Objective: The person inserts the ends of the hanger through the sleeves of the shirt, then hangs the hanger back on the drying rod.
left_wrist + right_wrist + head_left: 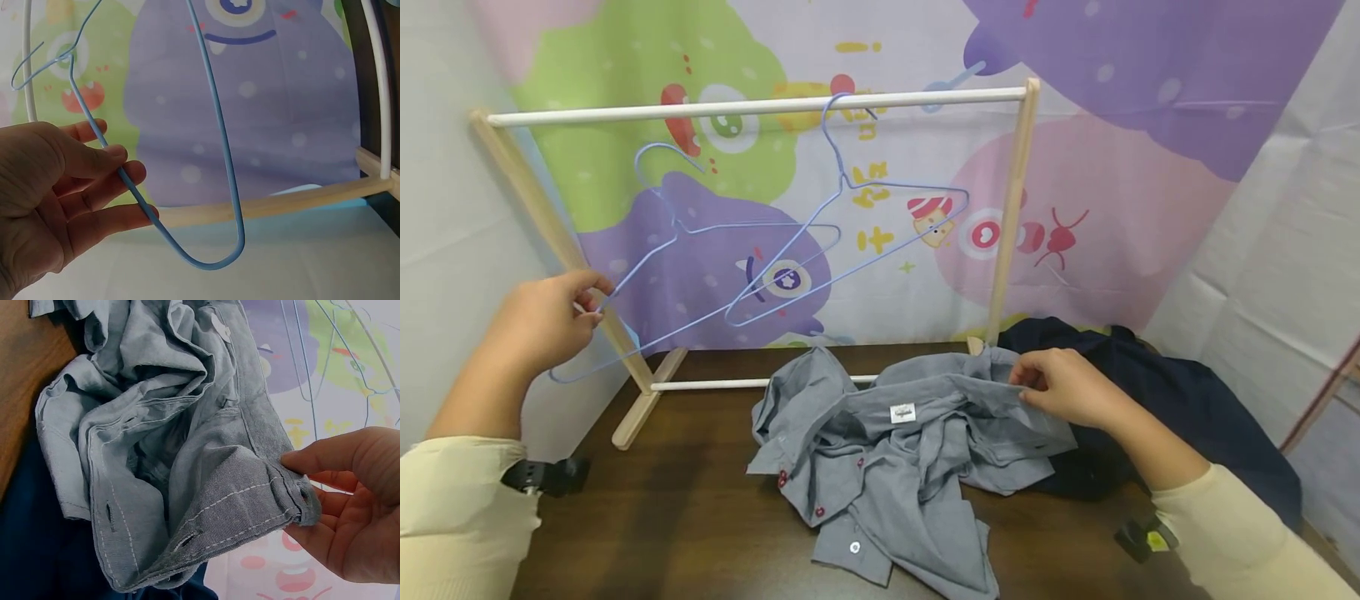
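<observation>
My left hand (553, 321) pinches one sloping arm of a blue wire hanger (219, 119), held in the air before the left side of the rack. In the left wrist view the thumb and fingers close on the wire near its rounded end. My right hand (1063, 385) pinches the collar edge of a grey button-up shirt (910, 467), which lies crumpled on the table. A white label (902, 413) shows at its neck. The right wrist view has the thumb (312, 456) on the collar's end, with buttonholes along the placket below.
A rack with wooden posts (1017, 208) and a white top rail (752, 107) stands behind. Another blue hanger (891, 185) hangs from that rail. Dark navy clothing (1180, 417) lies at right on the brown table (655, 517). A cartoon-printed curtain (887, 308) forms the back.
</observation>
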Motion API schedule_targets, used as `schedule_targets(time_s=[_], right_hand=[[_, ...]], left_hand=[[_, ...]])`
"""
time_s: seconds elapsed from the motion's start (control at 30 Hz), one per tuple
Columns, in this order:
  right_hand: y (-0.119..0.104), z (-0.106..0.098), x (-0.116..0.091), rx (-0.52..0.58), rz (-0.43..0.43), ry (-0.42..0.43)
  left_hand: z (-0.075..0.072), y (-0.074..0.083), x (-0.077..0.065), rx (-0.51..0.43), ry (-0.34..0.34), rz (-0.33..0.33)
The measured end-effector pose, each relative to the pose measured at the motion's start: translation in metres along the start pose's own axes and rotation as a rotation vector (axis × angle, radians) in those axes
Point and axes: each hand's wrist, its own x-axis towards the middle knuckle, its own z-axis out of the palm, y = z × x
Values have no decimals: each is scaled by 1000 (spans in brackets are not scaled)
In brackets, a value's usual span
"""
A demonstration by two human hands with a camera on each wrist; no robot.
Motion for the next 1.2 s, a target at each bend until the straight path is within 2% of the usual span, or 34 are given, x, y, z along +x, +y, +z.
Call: schedule_targets(time_s=[0.23, 0.43, 0.67, 0.83, 1.2], right_hand=[[2, 3, -1, 15, -5, 1], [4, 7, -2, 15, -5, 27], [4, 9, -3, 16, -15, 52], [4, 10, -4, 11, -16, 60], [4, 12, -6, 30, -10, 47]], left_hand=[[12, -7, -20, 10, 11, 16], [26, -8, -35, -2, 4, 14], [45, -9, -53, -17, 54, 46], [57, -5, -65, -31, 59, 40], [77, -1, -85, -53, 121, 65]])
